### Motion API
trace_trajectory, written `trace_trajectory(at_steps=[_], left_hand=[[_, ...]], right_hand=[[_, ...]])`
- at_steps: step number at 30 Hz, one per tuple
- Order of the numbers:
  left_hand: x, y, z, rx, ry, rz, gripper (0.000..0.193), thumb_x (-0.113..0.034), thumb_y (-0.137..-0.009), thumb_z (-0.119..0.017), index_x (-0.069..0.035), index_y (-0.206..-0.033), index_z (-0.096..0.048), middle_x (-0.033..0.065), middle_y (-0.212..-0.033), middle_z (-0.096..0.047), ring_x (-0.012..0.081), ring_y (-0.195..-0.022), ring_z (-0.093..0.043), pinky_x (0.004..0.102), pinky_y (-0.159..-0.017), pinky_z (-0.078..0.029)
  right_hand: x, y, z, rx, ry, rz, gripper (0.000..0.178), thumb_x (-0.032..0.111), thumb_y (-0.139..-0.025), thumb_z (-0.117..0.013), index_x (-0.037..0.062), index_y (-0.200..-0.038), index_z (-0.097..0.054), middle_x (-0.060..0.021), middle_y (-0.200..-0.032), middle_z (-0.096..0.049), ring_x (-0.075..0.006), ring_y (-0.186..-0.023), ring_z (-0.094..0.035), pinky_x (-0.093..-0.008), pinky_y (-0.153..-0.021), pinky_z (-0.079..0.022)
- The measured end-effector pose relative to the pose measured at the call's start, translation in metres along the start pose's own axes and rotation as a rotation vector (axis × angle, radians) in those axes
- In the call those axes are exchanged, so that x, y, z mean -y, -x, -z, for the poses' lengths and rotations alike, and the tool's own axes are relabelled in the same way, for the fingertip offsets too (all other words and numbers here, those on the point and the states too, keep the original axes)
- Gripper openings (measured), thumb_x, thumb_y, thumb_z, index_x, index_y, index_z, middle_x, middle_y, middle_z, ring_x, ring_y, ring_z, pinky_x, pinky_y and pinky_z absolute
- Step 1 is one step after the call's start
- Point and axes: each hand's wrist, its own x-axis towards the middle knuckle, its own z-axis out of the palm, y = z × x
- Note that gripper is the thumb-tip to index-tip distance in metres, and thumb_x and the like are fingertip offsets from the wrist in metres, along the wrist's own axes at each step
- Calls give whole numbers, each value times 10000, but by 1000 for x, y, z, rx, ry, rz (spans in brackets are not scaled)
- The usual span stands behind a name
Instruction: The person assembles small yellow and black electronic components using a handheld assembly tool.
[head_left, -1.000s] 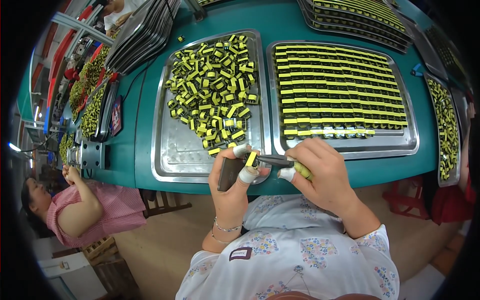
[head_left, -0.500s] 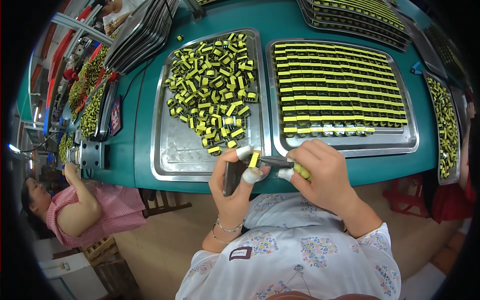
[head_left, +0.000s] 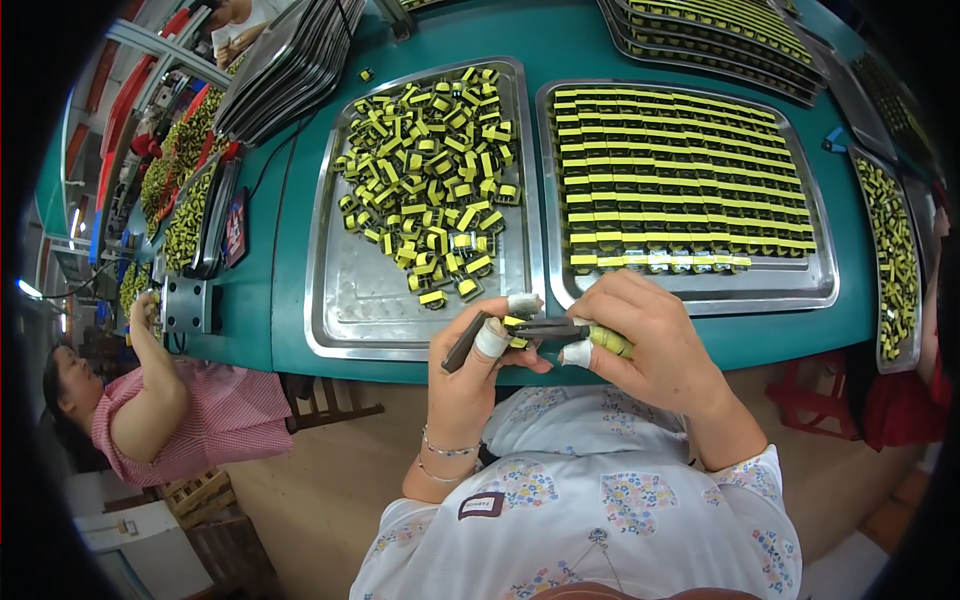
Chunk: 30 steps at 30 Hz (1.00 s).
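My left hand (head_left: 462, 385), with white-wrapped fingertips, pinches a small yellow-and-black coil transformer (head_left: 514, 323), mostly hidden by the fingers. A dark flat bar (head_left: 464, 345) is also held in that hand, sticking out beside the thumb. Closed around the yellow-green handles of dark-jawed pliers (head_left: 548, 328) is my right hand (head_left: 650, 345). The plier jaws reach across to the transformer; whether they grip it I cannot tell. Just beyond my hands, a metal tray (head_left: 350, 335) carries a loose heap of similar transformers (head_left: 430, 190). Another tray (head_left: 800, 290), to its right, holds them in neat rows.
Stacked trays (head_left: 280, 70) stand at the back left, and filled trays (head_left: 700, 40) at the back right. A narrow tray (head_left: 890, 260) of loose parts lies far right. One co-worker (head_left: 170, 410) sits at the left; parts of others show at the edges.
My left hand has turned, so the dark bar slants and the transformer is more covered by the fingers. The pliers' jaws have moved slightly down, across the transformer.
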Motion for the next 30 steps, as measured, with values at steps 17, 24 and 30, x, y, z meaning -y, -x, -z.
trace_trajectory(at_steps=[17,24,30], left_hand=[[-1,-2,4,-45,109,4,397,-256,-924,-587,58,-1161,-530,163,-955,-625,169,-768,-624,330,-703,-587],[-1,0,1,-94,119,-18,398,-220,-884,-650,32,-1161,-516,156,-1032,-614,192,-882,-636,329,-745,-581],[4,-1,-3,-142,2,-162,377,-119,-830,-705,28,-1125,-521,136,-1050,-607,182,-942,-618,319,-785,-561]], right_hand=[[-6,5,-9,-69,-96,-52,239,105,-701,-681,-2,-901,-607,-124,-766,-562,-295,-706,-546,-352,-652,-438],[3,3,-8,-56,-27,-31,255,87,-676,-681,2,-906,-611,-127,-792,-573,-300,-740,-564,-361,-674,-455],[7,1,-9,-74,111,-24,266,63,-648,-680,15,-903,-621,-119,-800,-582,-295,-742,-564,-377,-668,-464]])
